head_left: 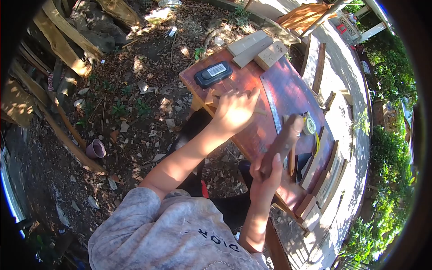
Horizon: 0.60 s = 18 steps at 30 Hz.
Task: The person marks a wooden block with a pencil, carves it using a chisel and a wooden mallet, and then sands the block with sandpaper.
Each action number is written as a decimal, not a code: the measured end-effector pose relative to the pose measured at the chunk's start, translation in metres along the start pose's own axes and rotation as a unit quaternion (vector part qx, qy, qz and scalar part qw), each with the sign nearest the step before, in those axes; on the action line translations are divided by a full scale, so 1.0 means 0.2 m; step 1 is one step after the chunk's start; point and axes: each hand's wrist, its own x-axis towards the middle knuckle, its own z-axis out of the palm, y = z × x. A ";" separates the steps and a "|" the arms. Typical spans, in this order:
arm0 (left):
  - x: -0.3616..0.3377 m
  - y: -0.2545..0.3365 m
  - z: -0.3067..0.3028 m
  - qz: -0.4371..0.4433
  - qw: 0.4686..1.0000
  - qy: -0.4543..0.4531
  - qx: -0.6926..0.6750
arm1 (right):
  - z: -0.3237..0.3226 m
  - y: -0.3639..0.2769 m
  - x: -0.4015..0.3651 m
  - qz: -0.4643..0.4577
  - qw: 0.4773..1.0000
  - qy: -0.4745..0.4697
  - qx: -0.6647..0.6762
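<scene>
My left hand (235,110) is at the left edge of the reddish table (252,130), its fingers bent around a small wooden piece (213,96) that shows beside them. My right hand (266,173) is wrapped round a brown, rounded wooden tool (283,140), like a mallet, raised over the table's near part. Just beyond my left hand lies a dark case with a white label (213,74). A metal ruler (271,101) rests between the hands. Close to the tool's far end is a roll of tape (309,125). A brown handle (292,162) shows beside my right hand.
Wooden blocks (271,55) sit at the table's far end. Wood strips (321,180) line the right edge. Leaves and chips cover the ground (130,117) at left, with a small purple pot (95,149) and leaning timber (67,33). Foliage (382,193) stands at right.
</scene>
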 end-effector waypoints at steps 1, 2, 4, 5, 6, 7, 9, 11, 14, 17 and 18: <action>-0.01 0.01 0.01 -0.003 1.000 -0.005 -0.008 | 0.02 0.00 0.00 -0.045 0.997 0.049 0.033; -0.01 0.02 0.02 -0.004 1.000 -0.007 -0.017 | 0.02 0.00 0.01 -0.030 0.999 0.038 0.001; 0.03 0.03 0.00 -0.026 0.998 -0.034 -0.035 | 0.02 0.00 0.01 -0.005 0.998 0.023 -0.062; 0.05 0.04 -0.01 -0.038 0.997 -0.048 -0.045 | 0.00 -0.07 0.01 0.101 0.982 -0.094 -0.131; 0.05 0.04 -0.01 -0.041 0.997 -0.049 -0.053 | -0.04 -0.07 0.01 0.101 0.984 -0.090 -0.119; 0.06 0.03 -0.01 -0.045 0.996 -0.051 -0.060 | -0.07 -0.05 0.01 0.101 0.985 -0.087 -0.107; 0.09 0.05 -0.06 -0.058 0.993 -0.059 -0.085 | -0.09 -0.03 0.00 0.073 0.993 -0.058 -0.074; 0.11 0.09 -0.07 -0.087 0.985 -0.078 -0.124 | -0.12 -0.04 -0.02 0.049 0.998 -0.033 -0.035; 0.14 0.16 -0.06 -0.088 0.969 -0.094 -0.210 | -0.20 -0.04 -0.06 0.033 0.999 -0.003 0.016; 0.16 0.25 -0.10 -0.067 0.944 -0.145 -0.290 | -0.30 -0.03 -0.12 0.040 0.999 0.018 0.032; 0.18 0.28 -0.12 -0.059 0.934 -0.168 -0.311 | -0.33 -0.01 -0.15 0.044 0.998 0.024 0.039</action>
